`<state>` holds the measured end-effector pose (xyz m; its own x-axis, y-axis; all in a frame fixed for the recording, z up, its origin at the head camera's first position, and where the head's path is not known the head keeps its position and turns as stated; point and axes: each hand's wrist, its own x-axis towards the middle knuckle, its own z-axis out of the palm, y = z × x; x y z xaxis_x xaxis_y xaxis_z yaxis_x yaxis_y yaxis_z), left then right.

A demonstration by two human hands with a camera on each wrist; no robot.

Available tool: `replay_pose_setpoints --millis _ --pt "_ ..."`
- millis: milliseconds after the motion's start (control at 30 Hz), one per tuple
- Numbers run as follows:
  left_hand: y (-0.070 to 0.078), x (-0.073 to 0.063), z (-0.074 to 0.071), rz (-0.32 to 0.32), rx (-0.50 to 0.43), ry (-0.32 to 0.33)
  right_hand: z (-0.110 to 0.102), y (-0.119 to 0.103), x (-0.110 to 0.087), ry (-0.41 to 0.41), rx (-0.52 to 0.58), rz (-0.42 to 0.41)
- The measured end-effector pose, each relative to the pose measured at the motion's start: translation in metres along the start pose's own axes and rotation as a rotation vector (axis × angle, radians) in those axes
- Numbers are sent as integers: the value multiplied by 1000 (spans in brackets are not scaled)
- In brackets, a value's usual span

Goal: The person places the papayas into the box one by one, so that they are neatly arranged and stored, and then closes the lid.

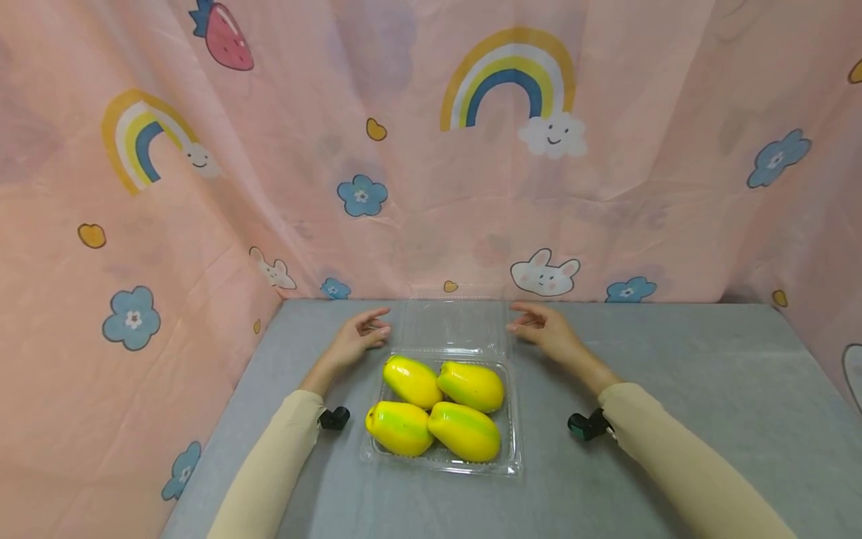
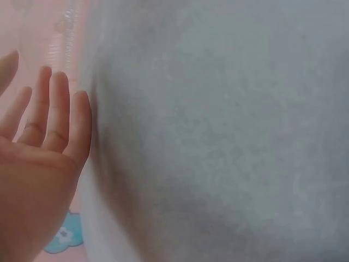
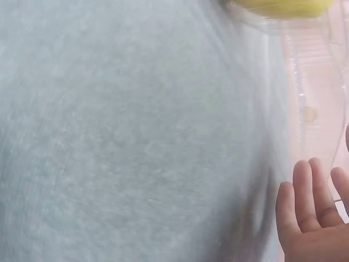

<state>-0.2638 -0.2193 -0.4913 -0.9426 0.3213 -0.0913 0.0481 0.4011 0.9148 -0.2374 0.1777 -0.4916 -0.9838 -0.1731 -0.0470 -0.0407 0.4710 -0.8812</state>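
A clear plastic clamshell box (image 1: 509, 449) stands on the table with its lid (image 1: 454, 326) tipped back. Several glossy yellow fruits with green streaks, mango-like in shape, lie in its base; one is the front-right fruit (image 1: 465, 433). My left hand (image 1: 353, 340) is just off the lid's left edge, fingers loosely extended and holding nothing. On the other side, my right hand (image 1: 545, 333) has its fingertips at the lid's right edge; whether they touch it I cannot tell. In the right wrist view, part of a yellow fruit (image 3: 286, 6) shows at the top.
The grey table (image 1: 673, 389) runs back to a pink curtain (image 1: 431, 239) printed with rainbows, flowers and rabbits. Small black devices are worn at both wrists, the left device (image 1: 334, 418) and the right device (image 1: 586, 425).
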Motion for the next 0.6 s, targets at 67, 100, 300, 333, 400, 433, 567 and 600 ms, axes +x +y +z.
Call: replay_pose_setpoints --millis 67,100,300,333,400,433,567,600 --pt "-4 2 1 6 -7 -19 1 2 1 -12 17 4" --pt "-5 3 1 8 -10 -27 2 3 2 -19 30 8" --pt "-7 5 3 -13 -26 -46 3 7 3 -47 120 10" --pt "-6 5 3 -11 -27 -47 3 7 3 -48 132 9" --pt "-6 5 3 -12 -32 -46 4 6 2 -47 149 15" --pt "-6 5 3 -12 -34 -44 4 5 2 -46 154 15" --pt "-5 5 4 -18 -47 -33 5 2 0 -32 155 27" --pt "-5 5 4 -18 -50 -29 6 1 1 -28 155 29"
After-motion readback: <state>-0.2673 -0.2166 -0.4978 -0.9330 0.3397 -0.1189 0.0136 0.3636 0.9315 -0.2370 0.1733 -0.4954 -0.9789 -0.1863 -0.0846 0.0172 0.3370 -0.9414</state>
